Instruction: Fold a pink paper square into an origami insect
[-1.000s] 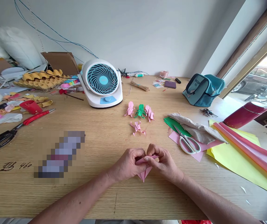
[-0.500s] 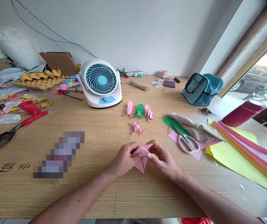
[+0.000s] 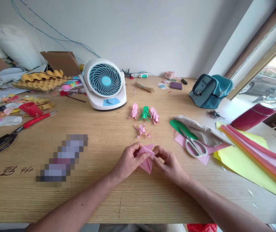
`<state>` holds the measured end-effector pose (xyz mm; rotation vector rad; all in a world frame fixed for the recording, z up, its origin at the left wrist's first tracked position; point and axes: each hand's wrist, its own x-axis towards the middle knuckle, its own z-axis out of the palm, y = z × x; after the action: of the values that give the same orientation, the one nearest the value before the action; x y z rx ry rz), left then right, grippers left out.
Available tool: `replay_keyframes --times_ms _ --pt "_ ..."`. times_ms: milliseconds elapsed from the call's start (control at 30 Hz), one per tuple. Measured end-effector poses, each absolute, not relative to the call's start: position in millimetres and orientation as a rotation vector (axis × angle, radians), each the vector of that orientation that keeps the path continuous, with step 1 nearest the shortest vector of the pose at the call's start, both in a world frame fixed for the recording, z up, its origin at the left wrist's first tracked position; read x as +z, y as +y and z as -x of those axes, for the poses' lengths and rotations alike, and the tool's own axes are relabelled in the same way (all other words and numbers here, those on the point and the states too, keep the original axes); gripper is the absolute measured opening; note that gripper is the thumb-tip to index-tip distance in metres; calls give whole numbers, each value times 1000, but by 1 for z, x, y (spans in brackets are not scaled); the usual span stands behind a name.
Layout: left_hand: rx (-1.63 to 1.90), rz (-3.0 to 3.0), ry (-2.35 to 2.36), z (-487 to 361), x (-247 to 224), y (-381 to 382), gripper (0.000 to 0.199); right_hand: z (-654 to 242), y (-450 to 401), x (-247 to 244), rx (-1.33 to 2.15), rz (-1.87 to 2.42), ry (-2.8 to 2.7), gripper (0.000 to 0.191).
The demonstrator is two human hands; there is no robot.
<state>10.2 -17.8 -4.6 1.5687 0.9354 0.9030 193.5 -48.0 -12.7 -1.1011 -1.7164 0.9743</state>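
Note:
Between my two hands is a piece of folded pink origami paper (image 3: 146,164), its lower point facing me. My left hand (image 3: 130,161) grips its left side, thumb across the front. At the right edge, my right hand (image 3: 168,162) pinches a flap with thumb and forefinger. Just beyond stands a pink origami figure (image 3: 142,130) with thin limbs. Behind it sit a green origami figure (image 3: 145,113) and two more pink ones, a left pink figure (image 3: 134,111) and a right pink figure (image 3: 154,115).
White-handled scissors (image 3: 194,146) rest on coloured paper, beside a grey cloth (image 3: 200,130) and yellow sheets (image 3: 234,164). A red flask (image 3: 253,116) lies at right. A fan (image 3: 106,83) stands at the back; black-and-red pliers (image 3: 19,130) lie at left.
The pink paper has tilted a little, and its upper flap stands more apart. My right fingers have shifted slightly along its right edge. The whole view has moved slightly.

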Motion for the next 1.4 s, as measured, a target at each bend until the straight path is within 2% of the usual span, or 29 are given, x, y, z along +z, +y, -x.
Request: replay_keyframes --times_ms 733,967,1100,1200,1400 --pt "856 -1494 789 -12 4 -23 28 -187 -52 -8 941 1106 -1890 26" --pt "867 -1543 840 -11 7 -23 34 -186 -53 -4 971 1131 -1927 22" --pt "878 -1590 822 -12 6 -24 28 -185 -54 -3 970 1138 -1930 20" --pt "869 -1629 834 -12 5 -25 21 -185 -53 -5 944 1151 -1951 22" --pt "904 -1687 904 -14 7 -26 21 -185 -54 -8 935 1196 -1978 30"
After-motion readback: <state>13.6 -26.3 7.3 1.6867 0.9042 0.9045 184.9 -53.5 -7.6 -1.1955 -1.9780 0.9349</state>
